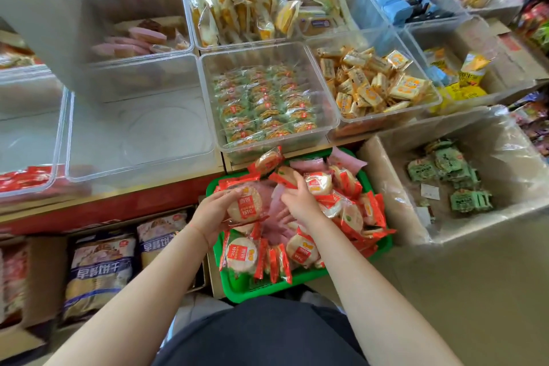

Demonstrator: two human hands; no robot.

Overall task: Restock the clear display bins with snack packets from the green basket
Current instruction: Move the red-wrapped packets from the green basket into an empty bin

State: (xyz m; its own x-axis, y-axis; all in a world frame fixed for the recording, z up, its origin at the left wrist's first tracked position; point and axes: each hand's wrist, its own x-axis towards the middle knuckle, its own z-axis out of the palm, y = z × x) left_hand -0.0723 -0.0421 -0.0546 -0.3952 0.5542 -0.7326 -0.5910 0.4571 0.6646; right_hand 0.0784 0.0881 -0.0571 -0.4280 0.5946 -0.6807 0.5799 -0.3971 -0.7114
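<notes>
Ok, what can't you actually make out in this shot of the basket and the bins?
Head view, the only one:
- Basket floor: buried under red packets and pink ones.
- Right hand fingers: tucked among packets, so a grip cannot be confirmed.
- Packet held by left hand: small print unreadable.
- Far-left bin: cut off by the frame edge.
- Top-left bins: hidden by a blurred grey shape.

Hands (pixel 214 211): two
Green basket (pixel 237 285): one
Cardboard boxes (pixel 386 187): one beside basket
Empty clear bins (pixel 139 128): one
</notes>
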